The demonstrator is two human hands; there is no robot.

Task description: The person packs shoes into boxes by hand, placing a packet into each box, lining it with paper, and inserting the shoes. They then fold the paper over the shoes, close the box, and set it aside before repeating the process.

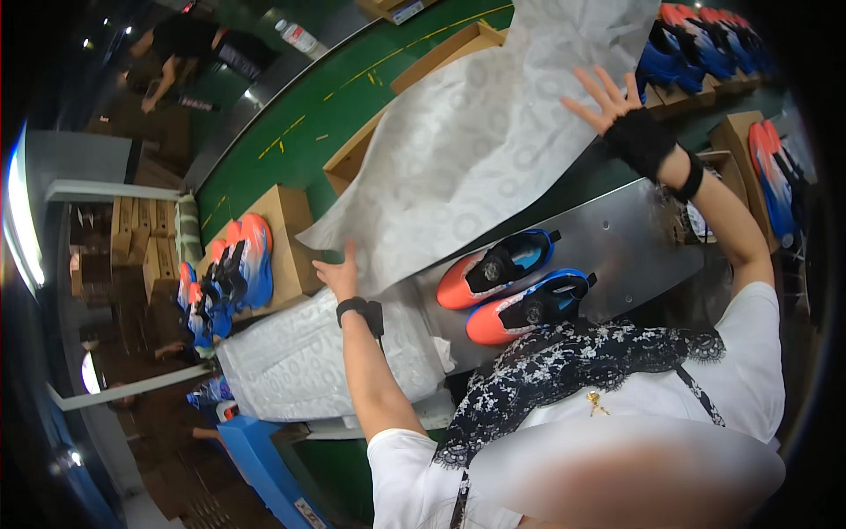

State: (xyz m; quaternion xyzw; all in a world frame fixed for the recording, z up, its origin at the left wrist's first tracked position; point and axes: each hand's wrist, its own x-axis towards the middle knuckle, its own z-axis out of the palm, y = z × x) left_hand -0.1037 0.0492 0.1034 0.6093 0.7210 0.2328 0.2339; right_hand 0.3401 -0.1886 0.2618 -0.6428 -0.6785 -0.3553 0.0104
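A large sheet of pale grey patterned wrapping paper billows over an open cardboard box. My left hand is at the sheet's lower left edge, thumb and fingers apart; whether it touches the paper I cannot tell. Over at the sheet's right edge, my right hand has its fingers spread against or just above it. A pair of orange and blue shoes with black uppers lies on the metal work surface in front of me: one shoe is behind the other.
To the left lies a stack of the same paper. Beyond it, several shoes lean by a cardboard box. More shoes line the far right. Behind runs a green belt; another person stands across it.
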